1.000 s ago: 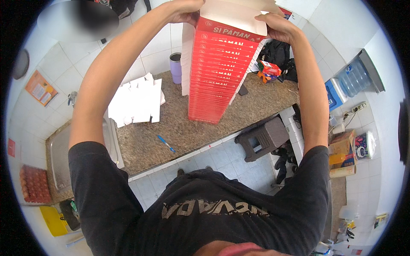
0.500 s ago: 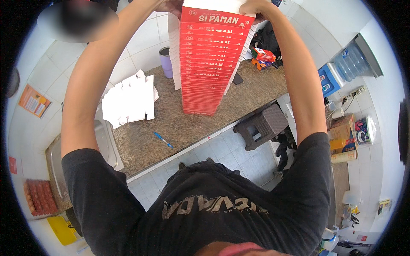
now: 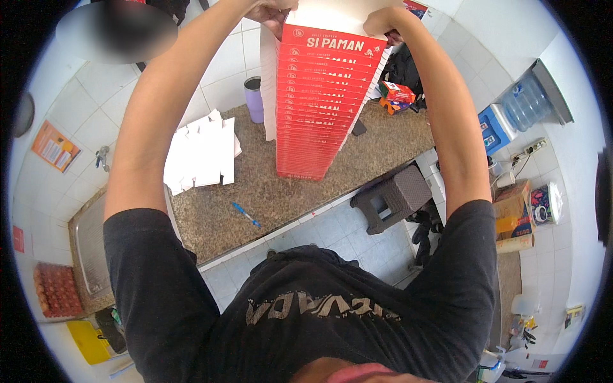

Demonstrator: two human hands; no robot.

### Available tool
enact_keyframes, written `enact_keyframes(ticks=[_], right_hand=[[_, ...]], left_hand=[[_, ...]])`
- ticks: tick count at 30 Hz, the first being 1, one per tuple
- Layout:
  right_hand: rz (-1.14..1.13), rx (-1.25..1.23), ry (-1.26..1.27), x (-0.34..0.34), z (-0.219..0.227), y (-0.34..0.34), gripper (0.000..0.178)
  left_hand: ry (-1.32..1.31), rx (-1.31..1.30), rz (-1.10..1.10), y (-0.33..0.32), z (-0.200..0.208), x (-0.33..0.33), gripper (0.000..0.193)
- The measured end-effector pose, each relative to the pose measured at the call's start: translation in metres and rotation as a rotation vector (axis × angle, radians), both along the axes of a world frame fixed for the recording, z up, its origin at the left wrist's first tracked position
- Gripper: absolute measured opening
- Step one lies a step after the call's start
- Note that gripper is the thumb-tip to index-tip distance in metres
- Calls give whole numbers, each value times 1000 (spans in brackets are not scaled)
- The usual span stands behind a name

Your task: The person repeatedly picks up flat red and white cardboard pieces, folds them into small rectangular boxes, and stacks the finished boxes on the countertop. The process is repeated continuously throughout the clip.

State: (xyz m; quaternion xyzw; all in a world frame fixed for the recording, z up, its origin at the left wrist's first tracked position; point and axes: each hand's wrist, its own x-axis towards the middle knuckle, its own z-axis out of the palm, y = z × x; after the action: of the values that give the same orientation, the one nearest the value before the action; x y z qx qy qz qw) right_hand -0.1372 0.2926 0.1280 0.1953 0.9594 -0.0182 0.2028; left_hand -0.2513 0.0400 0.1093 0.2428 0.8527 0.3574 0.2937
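Observation:
A tall stack of nested red paper food boxes (image 3: 310,143) with white insides rises from the counter. Both my arms reach up to its top. My left hand (image 3: 271,14) is closed at the left corner of the uppermost box (image 3: 335,43), partly cut off by the picture's upper edge. On the opposite corner my right hand (image 3: 388,25) grips the same box, its fingers bent over the rim. Whether that box is loose from those beneath cannot be told. Left of the stack lies a pile of flat white cut cardboard pieces (image 3: 204,153).
On the granite counter (image 3: 281,204) are a blue pen (image 3: 246,215), a purple tumbler (image 3: 253,102), a dark phone-like slab (image 3: 359,127) and red and orange packs (image 3: 396,94). A metal sink (image 3: 94,249) is at the left. A dark woven-pattern stool (image 3: 393,198) stands below the counter's front edge.
The whole view has shifted slightly, so the stack and both hands sit lower and further right in the picture. Both hands remain at the top box's corners.

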Motion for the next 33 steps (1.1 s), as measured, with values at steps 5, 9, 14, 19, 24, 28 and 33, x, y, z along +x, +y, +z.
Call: enact_keyframes(ticks=[5,9,14,19,24,28,33], right_hand=[[-135,90,22,-6,-12,10,34],[-115,99,84,6,-19,4,34],[-114,-46,24,9,-18,-9,26],[-166,-146,-54,12,-13,-9,25],[120,175,-35,12,-34,-24,25],[384,286,42,47,-30,-7,24],[163,-126,438,54,-52,-10,30]], left_hand=[[70,123,-80,0,-18,-9,10],[433,-396,59,24,-18,-23,16],[256,-136,300,12,-12,48,28],[185,-49,241,18,-19,58,31],[302,-188,137,5,-39,30,26],[561,-205,123,26,-36,65,31],[606,-187,308,13,-26,102,38]])
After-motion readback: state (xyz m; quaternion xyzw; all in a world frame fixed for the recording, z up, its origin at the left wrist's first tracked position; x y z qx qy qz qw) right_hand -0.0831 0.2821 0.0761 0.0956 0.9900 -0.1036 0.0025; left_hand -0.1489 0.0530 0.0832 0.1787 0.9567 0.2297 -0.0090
